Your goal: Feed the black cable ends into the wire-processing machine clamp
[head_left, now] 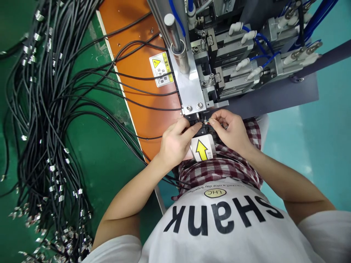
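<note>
Head view: I look down from afar on two bare hands working close together at the near end of a machine.
Right hand: the right hand (232,132) has thumb and forefinger pinched on a small tuft of thin, multicoloured wire ends (206,121); its other fingers curl inward.
Left hand: the left hand (173,143) reaches in opposite, fingers bent and thumb stretched toward the same wires; I cannot tell whether it grips anything.
Wire ends: they sit in the narrow gap between the two hands, over a small black fixture block (202,131).
Black cable: one slim, black, round cable (148,138) runs in from the left and disappears under the left hand.
Arrow label: a white label with a yellow arrow (202,148) lies just on the near side of the fixture, between the wrists.
Metal slab: a silver, flat metal slab (190,95) with bolts and an upright rod stands just beyond the hands.
Orange plate: an orange, flat work surface (142,120) spreads left of the left hand, carrying a white-and-yellow warning label (161,69) and several more black cables.
Cable bundle: farther left of the left hand, I see a large heap of black cables with shiny silver pieces (52,98) on a green surface (109,160).
Cylinders: grey metal cylinders (237,45) with white fittings and blue tubes (264,42) fill the space beyond the right hand.
</note>
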{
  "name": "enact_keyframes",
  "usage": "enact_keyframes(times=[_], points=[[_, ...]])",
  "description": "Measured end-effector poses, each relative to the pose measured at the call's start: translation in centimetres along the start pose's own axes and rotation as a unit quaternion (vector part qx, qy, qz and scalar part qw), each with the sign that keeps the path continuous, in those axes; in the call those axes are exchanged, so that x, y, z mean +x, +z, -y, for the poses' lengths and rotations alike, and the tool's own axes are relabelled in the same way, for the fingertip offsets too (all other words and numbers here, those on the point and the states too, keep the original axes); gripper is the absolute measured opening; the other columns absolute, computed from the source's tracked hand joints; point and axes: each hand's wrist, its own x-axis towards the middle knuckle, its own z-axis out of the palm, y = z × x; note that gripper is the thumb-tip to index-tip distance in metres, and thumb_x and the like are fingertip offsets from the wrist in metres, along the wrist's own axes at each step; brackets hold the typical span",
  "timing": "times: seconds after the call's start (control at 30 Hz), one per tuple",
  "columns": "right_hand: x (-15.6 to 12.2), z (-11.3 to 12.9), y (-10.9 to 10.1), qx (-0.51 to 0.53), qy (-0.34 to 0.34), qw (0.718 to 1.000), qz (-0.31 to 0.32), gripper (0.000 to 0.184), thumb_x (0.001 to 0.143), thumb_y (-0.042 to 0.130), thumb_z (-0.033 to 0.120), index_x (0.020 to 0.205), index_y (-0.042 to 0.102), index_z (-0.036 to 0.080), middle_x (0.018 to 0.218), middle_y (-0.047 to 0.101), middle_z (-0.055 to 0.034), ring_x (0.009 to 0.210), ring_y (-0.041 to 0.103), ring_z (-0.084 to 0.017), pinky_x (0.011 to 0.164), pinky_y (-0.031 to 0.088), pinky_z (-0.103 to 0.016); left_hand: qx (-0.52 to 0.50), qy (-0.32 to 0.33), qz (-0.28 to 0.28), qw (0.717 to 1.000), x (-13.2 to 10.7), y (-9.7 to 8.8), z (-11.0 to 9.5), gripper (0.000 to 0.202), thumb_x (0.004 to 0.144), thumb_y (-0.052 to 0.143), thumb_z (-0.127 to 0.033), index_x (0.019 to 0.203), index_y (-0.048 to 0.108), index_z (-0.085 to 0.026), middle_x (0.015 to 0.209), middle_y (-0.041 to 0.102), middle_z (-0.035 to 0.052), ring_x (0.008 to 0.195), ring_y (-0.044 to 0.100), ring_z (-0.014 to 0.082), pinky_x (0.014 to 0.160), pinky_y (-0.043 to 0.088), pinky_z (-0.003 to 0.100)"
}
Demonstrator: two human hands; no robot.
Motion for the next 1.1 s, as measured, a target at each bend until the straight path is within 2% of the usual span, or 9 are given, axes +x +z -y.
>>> enact_keyframes(times=[0.17,0.3,0.47,0.53,0.63,0.8,0.93,1.1], points=[[-0.3,0.7,0.0,-0.076,-0.027,0.997,-0.016,0.006,0.089,0.062,0.023,0.084,0.062,0.020,0.078,0.067,-0.0012,0.066,0.060,-0.015,0.062,0.043,-0.030,0.056,0.007,0.004,0.998,0.1,0.0,-0.1,0.037,0.106,0.035,-0.026,0.122,0.068,-0.020,0.089,0.057,0.0062,0.085,0.060,0.0177,0.067,0.049,0.026],[-0.3,0.6,0.1,-0.135,-0.037,0.990,-0.022,0.004,0.088,0.062,0.022,0.084,0.061,0.020,0.079,0.067,-0.0029,0.067,0.061,-0.017,0.062,0.044,-0.031,0.089,0.026,-0.006,0.996,0.1,0.2,-0.1,0.036,0.105,0.037,-0.025,0.122,0.068,-0.019,0.090,0.058,0.0065,0.088,0.061,0.0186,0.069,0.048,0.027],[0.0,0.0,-0.3,0.011,0.048,0.998,0.043,0.013,0.092,0.062,0.032,0.088,0.063,0.020,0.073,0.067,-0.0016,0.061,0.065,-0.016,0.058,0.049,-0.029,0.071,0.030,-0.012,0.997,0.1,0.2,0.0,0.035,0.104,0.038,-0.020,0.120,0.069,-0.017,0.089,0.058,0.0069,0.086,0.060,0.0182,0.069,0.049,0.027],[0.0,0.1,-0.5,0.046,0.054,0.997,0.038,0.017,0.092,0.064,0.037,0.092,0.066,0.019,0.075,0.067,-0.0013,0.058,0.063,-0.014,0.056,0.048,-0.028,0.057,0.028,-0.009,0.998,0.1,0.2,0.1,0.036,0.104,0.037,-0.019,0.120,0.069,-0.017,0.089,0.058,0.0068,0.085,0.060,0.0177,0.069,0.049,0.027],[0.0,0.6,-0.4,0.043,0.029,0.999,0.004,0.016,0.090,0.068,0.036,0.092,0.068,0.019,0.077,0.067,-0.0011,0.058,0.059,-0.012,0.055,0.045,-0.026,0.049,0.019,-0.002,0.999,0.1,0.1,0.1,0.038,0.104,0.035,-0.019,0.119,0.069,-0.017,0.089,0.058,0.0068,0.084,0.059,0.0171,0.070,0.049,0.027],[-0.3,0.3,0.8,0.046,0.006,0.999,-0.012,0.012,0.091,0.066,0.030,0.085,0.064,0.020,0.075,0.064,-0.0003,0.057,0.054,-0.011,0.053,0.038,-0.026,0.051,0.012,0.006,0.999,0.1,0.0,-0.1,0.039,0.106,0.035,-0.025,0.119,0.070,-0.017,0.087,0.058,0.0066,0.080,0.058,0.0170,0.067,0.048,0.026],[-0.6,-0.2,1.5,0.059,-0.009,0.997,-0.040,0.013,0.092,0.064,0.032,0.087,0.063,0.021,0.082,0.064,-0.0018,0.061,0.054,-0.012,0.055,0.040,-0.027,0.053,0.001,0.011,0.999,0.2,-0.1,-0.3,0.041,0.107,0.033,-0.029,0.118,0.071,-0.018,0.086,0.058,0.0064,0.077,0.056,0.0166,0.066,0.046,0.027],[-0.7,0.1,1.5,0.039,-0.008,0.999,-0.037,0.017,0.093,0.062,0.037,0.086,0.062,0.021,0.083,0.063,-0.0023,0.061,0.052,-0.013,0.056,0.041,-0.028,0.035,-0.015,0.017,0.999,0.2,-0.1,-0.2,0.043,0.107,0.031,-0.033,0.118,0.071,-0.019,0.086,0.058,0.0065,0.076,0.056,0.0167,0.066,0.045,0.028]])
